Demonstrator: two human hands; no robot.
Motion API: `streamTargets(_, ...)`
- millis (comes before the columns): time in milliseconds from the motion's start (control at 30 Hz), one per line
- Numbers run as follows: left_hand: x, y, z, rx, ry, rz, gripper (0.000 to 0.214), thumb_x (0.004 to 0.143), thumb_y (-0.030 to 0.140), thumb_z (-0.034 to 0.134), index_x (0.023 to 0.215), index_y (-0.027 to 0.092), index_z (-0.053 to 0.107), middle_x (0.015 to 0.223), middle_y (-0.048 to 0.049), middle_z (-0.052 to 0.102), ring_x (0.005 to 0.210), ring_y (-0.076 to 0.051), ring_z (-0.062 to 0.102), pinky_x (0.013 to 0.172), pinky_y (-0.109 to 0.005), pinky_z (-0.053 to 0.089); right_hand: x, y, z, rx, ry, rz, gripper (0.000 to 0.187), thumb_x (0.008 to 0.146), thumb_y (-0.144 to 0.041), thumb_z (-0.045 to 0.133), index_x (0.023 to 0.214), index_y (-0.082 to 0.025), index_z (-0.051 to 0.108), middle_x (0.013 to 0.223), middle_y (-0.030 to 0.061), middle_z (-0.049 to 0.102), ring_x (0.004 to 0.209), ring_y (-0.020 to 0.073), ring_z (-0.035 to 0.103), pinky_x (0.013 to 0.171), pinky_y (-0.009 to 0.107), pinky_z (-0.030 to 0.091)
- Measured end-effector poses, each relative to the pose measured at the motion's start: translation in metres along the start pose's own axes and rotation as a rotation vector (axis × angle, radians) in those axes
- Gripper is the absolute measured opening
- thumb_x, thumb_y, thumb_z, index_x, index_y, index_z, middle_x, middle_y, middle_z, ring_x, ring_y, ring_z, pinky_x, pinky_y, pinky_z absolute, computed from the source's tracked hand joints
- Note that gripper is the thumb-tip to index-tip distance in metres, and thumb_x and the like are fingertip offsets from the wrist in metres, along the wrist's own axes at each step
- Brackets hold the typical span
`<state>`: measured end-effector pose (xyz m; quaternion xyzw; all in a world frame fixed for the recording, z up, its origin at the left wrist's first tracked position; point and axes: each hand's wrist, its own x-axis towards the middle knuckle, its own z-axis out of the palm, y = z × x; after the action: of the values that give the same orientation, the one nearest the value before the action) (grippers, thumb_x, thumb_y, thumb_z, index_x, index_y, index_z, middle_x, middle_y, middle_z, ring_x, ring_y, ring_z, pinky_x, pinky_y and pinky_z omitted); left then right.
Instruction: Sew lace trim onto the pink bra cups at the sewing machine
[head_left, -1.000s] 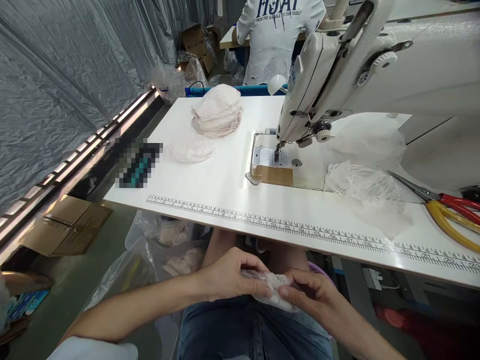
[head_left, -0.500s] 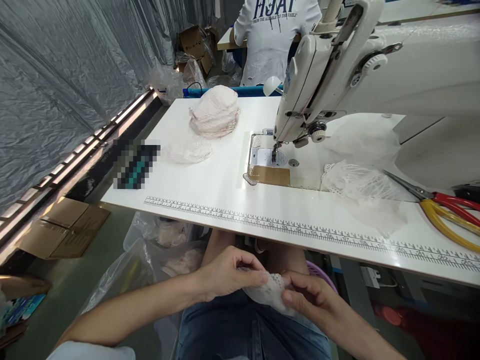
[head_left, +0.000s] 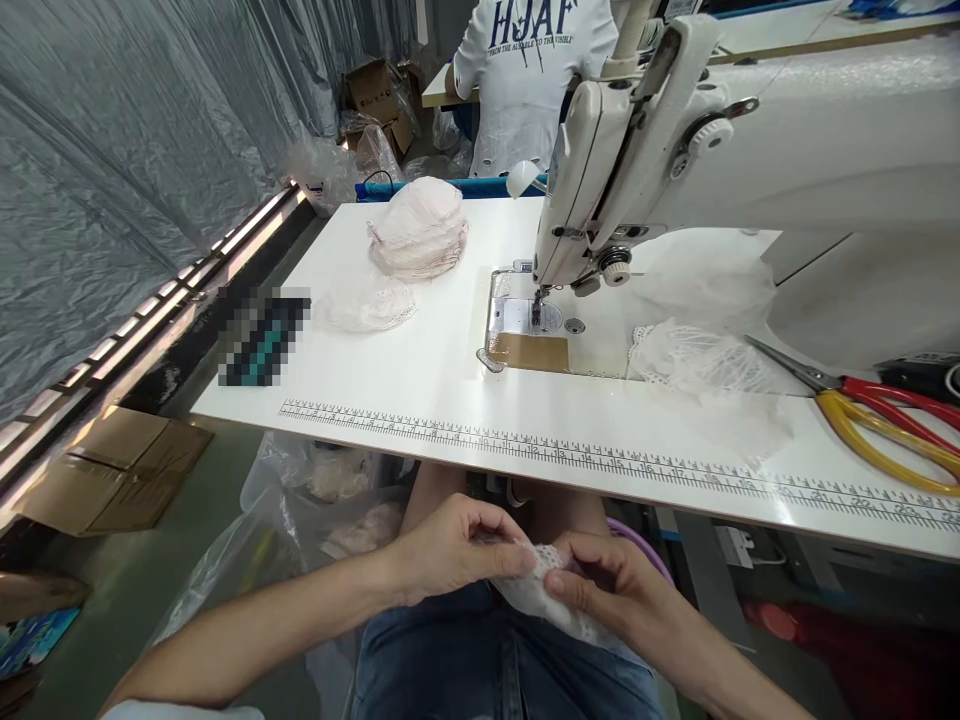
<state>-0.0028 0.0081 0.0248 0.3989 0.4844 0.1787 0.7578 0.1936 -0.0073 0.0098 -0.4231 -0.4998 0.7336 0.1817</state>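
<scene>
Over my lap, below the table's front edge, my left hand (head_left: 472, 545) and my right hand (head_left: 615, 580) pinch a small piece of white lace fabric (head_left: 536, 595) between thumbs and fingers. The two hands are close together, with the lace edge showing between them and the rest hanging down. On the table, a sewing machine (head_left: 592, 190) stands with its needle and presser foot over the metal plate. A stack of pale pink fabric pieces (head_left: 424, 225) lies left of it, and one flat lace piece (head_left: 367, 305) lies in front of the stack.
White lace fabric (head_left: 697, 355) lies right of the needle, beside scissors (head_left: 862, 395) with red and yellow handles. A ruler strip (head_left: 525, 445) runs along the table's front edge. Plastic bags (head_left: 292, 530) and a cardboard box (head_left: 112, 470) are at lower left. Another person (head_left: 529, 85) sits ahead.
My right hand has shifted slightly left along the lace, closer to my left hand. The view has turned a little to the right; things on the table stay in place.
</scene>
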Motion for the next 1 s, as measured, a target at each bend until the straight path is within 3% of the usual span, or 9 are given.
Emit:
streamTargets(300, 0.002, 0.004, -0.001, -0.049, 0.044, -0.018, 0.03, 0.055, 0.035, 0.081, 0.069, 0.01, 0.07, 0.065, -0.0019, 0.063, 0.062, -0.01, 0.053, 0.062, -0.022, 0.041, -0.005, -0.005, -0.008, 0.05, -0.037, 0.003, 0.029, 0.077, -0.046, 0.066, 0.073, -0.018, 0.064, 0.063, -0.0025, 0.05, 0.063, 0.0129, 0.044, 0.06, 0.024, 0.037)
streamTargets(467, 0.005, 0.001, -0.001, -0.058, 0.071, -0.013, 0.03, 0.057, 0.034, 0.081, 0.069, 0.01, 0.069, 0.064, -0.0004, 0.062, 0.062, -0.009, 0.051, 0.062, -0.021, 0.04, -0.007, -0.002, -0.008, 0.105, -0.084, 0.013, 0.024, 0.075, -0.04, 0.071, 0.079, -0.018, 0.064, 0.072, -0.0019, 0.053, 0.068, 0.0127, 0.045, 0.063, 0.022, 0.037)
streamTargets(700, 0.005, 0.003, -0.003, -0.084, 0.049, -0.001, 0.032, 0.06, 0.037, 0.079, 0.071, 0.009, 0.068, 0.065, -0.0016, 0.062, 0.062, -0.009, 0.053, 0.065, -0.022, 0.042, -0.007, 0.003, -0.011, 0.027, -0.045, -0.009, 0.028, 0.078, -0.041, 0.067, 0.064, -0.018, 0.058, 0.061, -0.0048, 0.041, 0.059, 0.0104, 0.038, 0.058, 0.021, 0.035)
streamTargets(900, 0.007, 0.005, 0.001, -0.064, 0.052, -0.015, 0.029, 0.062, 0.033, 0.078, 0.071, 0.008, 0.068, 0.066, -0.0015, 0.062, 0.064, -0.009, 0.053, 0.064, -0.022, 0.042, -0.005, 0.005, -0.008, 0.107, -0.074, -0.059, 0.022, 0.075, -0.035, 0.071, 0.087, -0.019, 0.061, 0.079, -0.0013, 0.054, 0.076, 0.0149, 0.049, 0.07, 0.023, 0.04)
streamTargets(1000, 0.007, 0.004, 0.002, -0.047, 0.064, -0.003, 0.03, 0.062, 0.035, 0.078, 0.072, 0.008, 0.068, 0.065, -0.0009, 0.061, 0.063, -0.009, 0.052, 0.063, -0.022, 0.041, 0.0, 0.009, -0.005, 0.09, -0.027, -0.093, 0.023, 0.076, -0.037, 0.07, 0.085, -0.018, 0.059, 0.079, -0.0008, 0.054, 0.075, 0.0152, 0.048, 0.068, 0.024, 0.039)
